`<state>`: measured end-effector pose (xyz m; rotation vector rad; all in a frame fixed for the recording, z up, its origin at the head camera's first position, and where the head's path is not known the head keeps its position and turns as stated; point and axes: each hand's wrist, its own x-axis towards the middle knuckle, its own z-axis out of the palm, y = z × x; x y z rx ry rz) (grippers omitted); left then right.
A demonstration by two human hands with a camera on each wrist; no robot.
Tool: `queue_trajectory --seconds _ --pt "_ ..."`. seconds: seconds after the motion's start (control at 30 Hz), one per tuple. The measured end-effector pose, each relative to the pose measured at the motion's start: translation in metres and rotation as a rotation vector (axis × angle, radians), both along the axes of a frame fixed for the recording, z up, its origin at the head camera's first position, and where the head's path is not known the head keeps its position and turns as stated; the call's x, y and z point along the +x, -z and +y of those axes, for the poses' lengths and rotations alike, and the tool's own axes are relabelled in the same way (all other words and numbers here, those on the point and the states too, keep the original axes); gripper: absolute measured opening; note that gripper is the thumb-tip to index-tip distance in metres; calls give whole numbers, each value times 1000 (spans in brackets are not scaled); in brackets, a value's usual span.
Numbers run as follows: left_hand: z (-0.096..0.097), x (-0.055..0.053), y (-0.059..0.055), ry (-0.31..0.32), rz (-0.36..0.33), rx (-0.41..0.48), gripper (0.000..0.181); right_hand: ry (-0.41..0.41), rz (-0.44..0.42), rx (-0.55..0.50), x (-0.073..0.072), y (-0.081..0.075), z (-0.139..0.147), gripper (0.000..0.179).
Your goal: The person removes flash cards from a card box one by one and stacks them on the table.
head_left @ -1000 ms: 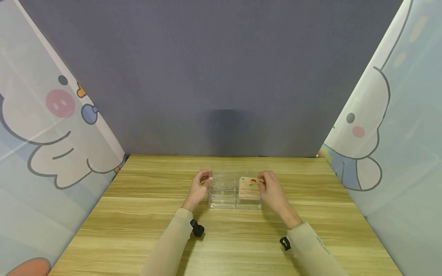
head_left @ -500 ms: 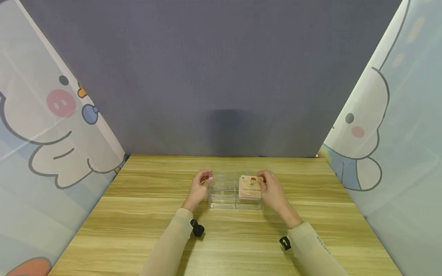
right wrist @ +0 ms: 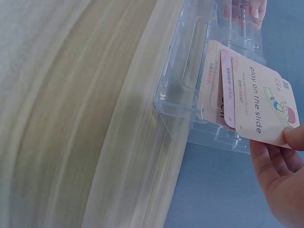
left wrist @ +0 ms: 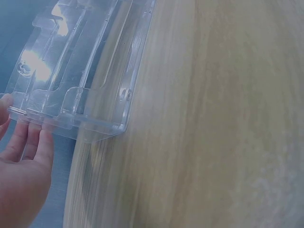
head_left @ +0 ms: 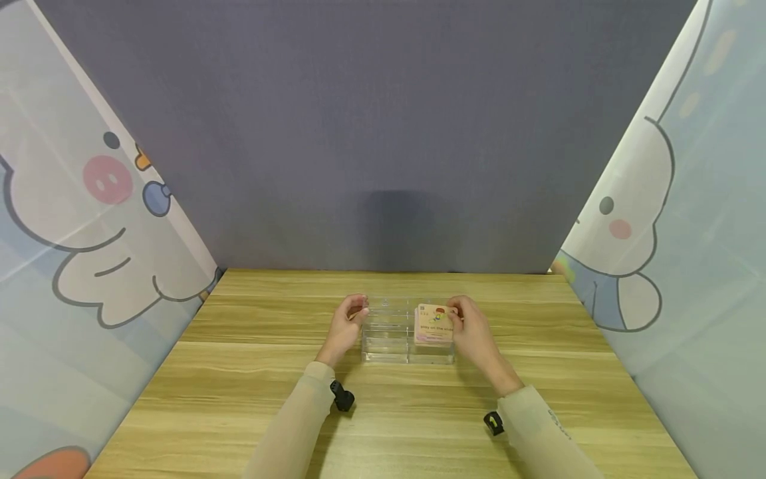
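Observation:
A clear plastic rack (head_left: 385,347) with stepped compartments in two columns stands on the table. My left hand (head_left: 345,328) holds its left side edge near the top, thumb in front and fingers behind, as the left wrist view shows. At the upper right of the rack, my right hand (head_left: 475,334) pinches the right edge of a cream card (head_left: 435,319) printed "play on the slide". Behind that card in the right wrist view stand a pinkish card (right wrist: 228,90) and another cream card (right wrist: 211,78), both within the rack's right column and partly covered.
The wood-grain table (head_left: 389,426) runs in front of and beside the rack. A dark grey panel (head_left: 383,133) rises behind it. Printed cartoon curtains (head_left: 90,266) hang at both sides. Black wrist cameras (head_left: 342,396) sit by the sleeves.
The "play on the slide" card has moved slightly up and to the right in my right hand, and more of the pinkish card shows below it. My left hand stays in place.

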<state>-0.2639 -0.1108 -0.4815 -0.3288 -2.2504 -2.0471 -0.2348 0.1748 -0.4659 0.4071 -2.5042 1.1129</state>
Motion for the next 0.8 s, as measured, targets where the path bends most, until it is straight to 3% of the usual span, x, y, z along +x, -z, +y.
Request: queue_trajectory --seconds 0.13,0.4,0.8 --pt "-1 4 -5 6 0 -1 30 4 -29 -16 0 1 1 18" --pt "0 3 -2 0 7 10 30 12 -47 -34 0 1 1 18" --pt "1 0 1 -4 0 6 30 17 11 -61 -2 2 0 17"
